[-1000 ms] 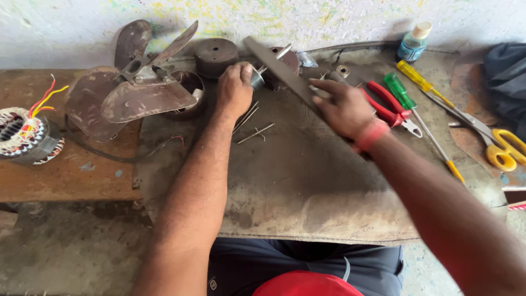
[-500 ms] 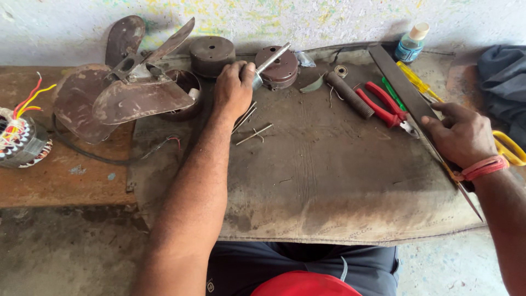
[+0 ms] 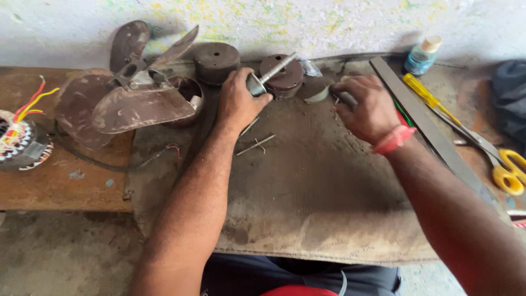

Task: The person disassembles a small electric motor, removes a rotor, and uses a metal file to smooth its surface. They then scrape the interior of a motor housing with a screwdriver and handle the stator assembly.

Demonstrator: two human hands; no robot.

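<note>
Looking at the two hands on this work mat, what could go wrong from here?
1. The left hand grips a rotor shaft by one end; tilted, it could slip and knock the round motor cover right behind it.
2. Thin metal pins lie loose on the mat beside the left wrist; a forearm sweep might scatter them.
3. The right hand reaches close to the long flat file; the forearm may bump it.

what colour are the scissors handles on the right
Yellow: the scissors lie at the right edge of the head view.
</note>
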